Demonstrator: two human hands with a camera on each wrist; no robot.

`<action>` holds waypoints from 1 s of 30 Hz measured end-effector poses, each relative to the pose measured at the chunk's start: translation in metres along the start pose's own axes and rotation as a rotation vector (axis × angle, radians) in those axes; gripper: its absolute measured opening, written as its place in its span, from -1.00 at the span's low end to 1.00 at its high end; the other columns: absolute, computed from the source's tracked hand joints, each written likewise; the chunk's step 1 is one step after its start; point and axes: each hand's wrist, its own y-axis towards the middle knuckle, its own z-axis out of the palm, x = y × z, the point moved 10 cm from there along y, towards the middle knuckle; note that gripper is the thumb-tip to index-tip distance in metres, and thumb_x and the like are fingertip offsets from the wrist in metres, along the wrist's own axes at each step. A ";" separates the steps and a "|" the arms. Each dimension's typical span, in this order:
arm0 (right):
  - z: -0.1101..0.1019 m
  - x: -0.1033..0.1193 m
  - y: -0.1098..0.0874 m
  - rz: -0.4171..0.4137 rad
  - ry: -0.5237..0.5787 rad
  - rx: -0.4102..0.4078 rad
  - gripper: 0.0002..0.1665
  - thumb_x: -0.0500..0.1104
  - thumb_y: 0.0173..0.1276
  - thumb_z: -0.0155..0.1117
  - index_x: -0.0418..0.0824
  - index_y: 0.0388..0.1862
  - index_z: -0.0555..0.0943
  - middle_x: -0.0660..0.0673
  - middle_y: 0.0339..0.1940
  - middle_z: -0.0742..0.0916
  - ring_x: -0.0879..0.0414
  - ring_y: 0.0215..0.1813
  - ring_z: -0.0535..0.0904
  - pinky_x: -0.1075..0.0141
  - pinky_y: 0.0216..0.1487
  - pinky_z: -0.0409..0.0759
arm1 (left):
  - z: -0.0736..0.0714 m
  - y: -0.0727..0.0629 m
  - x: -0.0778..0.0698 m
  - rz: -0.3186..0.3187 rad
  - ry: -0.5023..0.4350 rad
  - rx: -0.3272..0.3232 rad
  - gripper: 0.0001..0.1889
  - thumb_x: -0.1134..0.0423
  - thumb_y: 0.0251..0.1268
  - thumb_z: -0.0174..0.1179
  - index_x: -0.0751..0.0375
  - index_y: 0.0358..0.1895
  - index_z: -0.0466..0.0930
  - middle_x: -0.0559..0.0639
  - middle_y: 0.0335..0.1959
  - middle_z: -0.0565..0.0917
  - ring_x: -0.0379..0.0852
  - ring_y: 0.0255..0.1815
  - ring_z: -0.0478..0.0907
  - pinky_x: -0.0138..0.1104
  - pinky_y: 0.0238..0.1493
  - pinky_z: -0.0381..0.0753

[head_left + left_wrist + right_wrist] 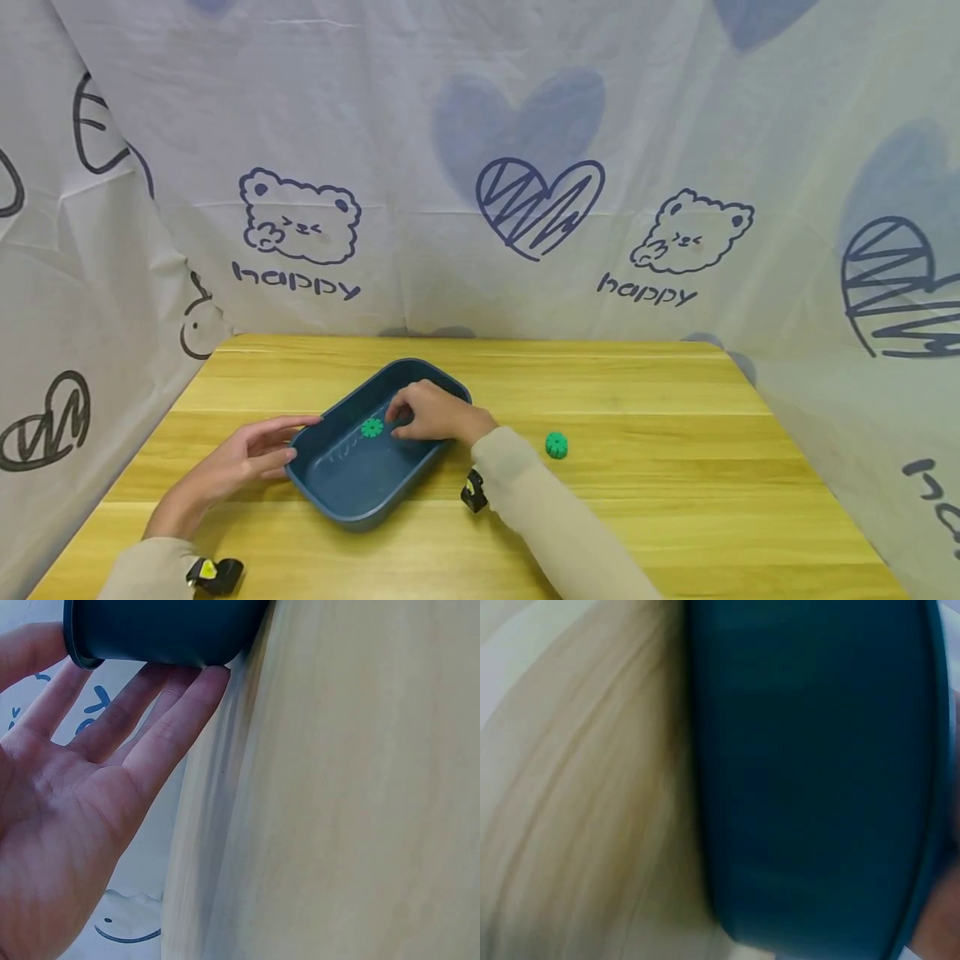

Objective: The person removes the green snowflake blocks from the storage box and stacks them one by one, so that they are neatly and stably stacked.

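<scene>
A dark blue rectangular plastic bin [352, 479] sits at a slant on the table. At its left end my left hand [251, 454] rests against the outside, fingers mostly straight; the left wrist view shows this hand [90, 765] with fingertips touching the bin's wall [165, 630]. Over the far right side reaches my right hand [429, 412], bent fingers and thumb apart with no object visible between them. Just left of its fingertips, a green notched disc [372, 427] lies on the bin floor. In the right wrist view, the blurred bin wall [817, 780] hides most of that hand.
Another green notched piece [557, 445], perhaps a small stack, lies on the wooden table [660, 500] right of the bin, near my right forearm. A white printed cloth [420, 250] hangs behind the table and along both sides.
</scene>
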 end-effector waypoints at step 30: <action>0.029 0.009 0.024 0.035 -0.182 0.060 -0.65 -0.25 0.41 0.40 -0.14 0.16 0.74 -0.05 0.07 0.72 0.21 0.04 0.66 0.50 0.07 0.63 | 0.002 0.000 -0.003 0.029 -0.021 0.028 -0.49 0.39 0.59 -0.01 0.39 0.52 0.27 -0.56 0.34 0.50 -0.52 0.27 0.51 -0.32 0.06 0.75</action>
